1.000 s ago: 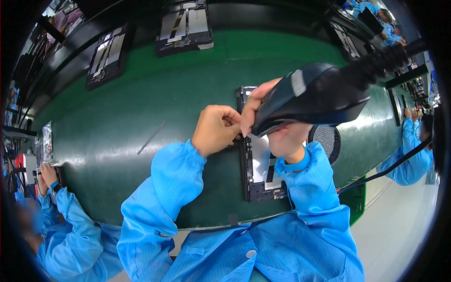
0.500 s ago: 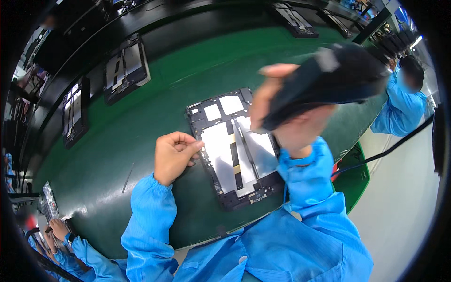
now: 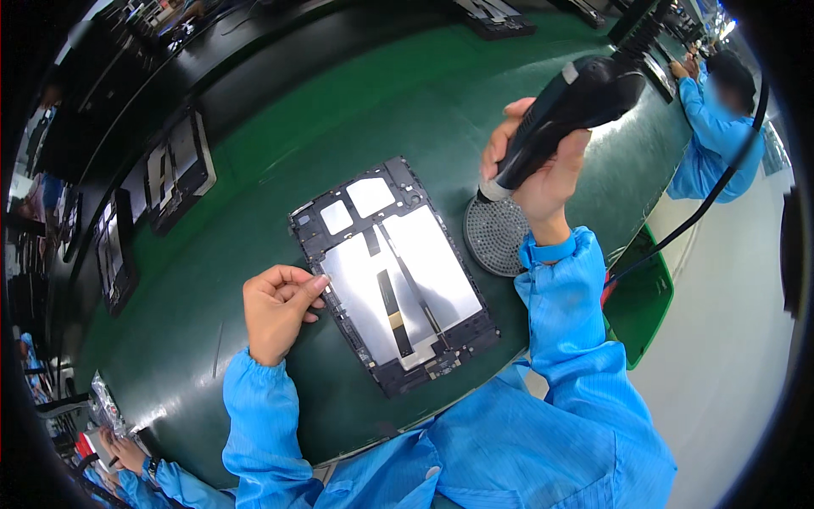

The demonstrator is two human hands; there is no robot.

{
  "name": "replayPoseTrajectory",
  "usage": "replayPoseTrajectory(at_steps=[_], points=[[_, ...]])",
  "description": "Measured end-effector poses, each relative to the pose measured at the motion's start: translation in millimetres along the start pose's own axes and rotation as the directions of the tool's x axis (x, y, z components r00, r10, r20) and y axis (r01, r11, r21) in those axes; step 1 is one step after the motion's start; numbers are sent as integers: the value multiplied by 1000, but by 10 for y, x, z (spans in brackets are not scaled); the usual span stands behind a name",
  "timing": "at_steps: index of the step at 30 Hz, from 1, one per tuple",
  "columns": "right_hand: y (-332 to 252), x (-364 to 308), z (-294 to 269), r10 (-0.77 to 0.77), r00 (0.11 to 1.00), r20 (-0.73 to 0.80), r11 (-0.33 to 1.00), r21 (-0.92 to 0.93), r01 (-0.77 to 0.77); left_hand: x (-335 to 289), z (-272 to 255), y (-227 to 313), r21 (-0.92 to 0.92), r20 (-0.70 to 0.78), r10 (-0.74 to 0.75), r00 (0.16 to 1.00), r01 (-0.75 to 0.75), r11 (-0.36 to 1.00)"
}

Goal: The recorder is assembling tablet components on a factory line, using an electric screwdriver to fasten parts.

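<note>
An opened tablet [image 3: 441, 263], with a black frame and silver plates, lies on the green bench in front of me. At its left edge, my left hand [image 3: 273, 316] pinches thumb and fingers together against the frame. My right hand [image 3: 543, 191] is wrapped round a black electric screwdriver [image 3: 568, 102], held tilted to the right of the tablet. The screwdriver's lower end points down at the upper rim of a round grey dish [image 3: 496, 233] full of small holes. I cannot tell whether the tip touches the dish.
More opened tablets [image 3: 182, 174] stand along the bench's far side. A thin rod [image 3: 218, 348] lies left of my hand, and a clear plastic bag [image 3: 103, 403] farther left. A green bin [image 3: 644, 297] and dark cable are at right. Co-workers [image 3: 721, 161] sit either side.
My right hand has swung the screwdriver from over the tablet's right side to the dish, uncovering both. My left hand stays at the tablet's left edge. The view has shifted slightly.
</note>
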State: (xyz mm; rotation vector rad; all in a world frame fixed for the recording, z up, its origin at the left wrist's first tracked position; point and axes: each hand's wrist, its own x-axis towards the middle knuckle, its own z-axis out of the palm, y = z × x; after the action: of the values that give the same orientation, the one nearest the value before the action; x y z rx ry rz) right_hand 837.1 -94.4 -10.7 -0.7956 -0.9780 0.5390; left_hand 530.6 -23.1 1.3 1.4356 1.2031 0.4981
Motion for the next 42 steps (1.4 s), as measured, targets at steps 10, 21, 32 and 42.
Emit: replayPoseTrajectory(at_steps=[10, 21, 32, 42], points=[[35, 6, 14, 22, 999, -39, 1000, -6, -22, 62, -52, 19, -19, 85, -66, 994, 67, 998], [-285, 158, 408, -22, 997, 73, 958, 288, 0, 136, 99, -75, -99, 299, -88, 950, 123, 987], [-86, 120, 1409, 184, 889, 420, 969, 75, -236, 162, 59, -27, -142, 338, -47, 940, 100, 985], [54, 111, 1344, 242, 871, 428, 959, 31, -282, 246, 170, -19, -134, 342, -60, 938, 112, 985]])
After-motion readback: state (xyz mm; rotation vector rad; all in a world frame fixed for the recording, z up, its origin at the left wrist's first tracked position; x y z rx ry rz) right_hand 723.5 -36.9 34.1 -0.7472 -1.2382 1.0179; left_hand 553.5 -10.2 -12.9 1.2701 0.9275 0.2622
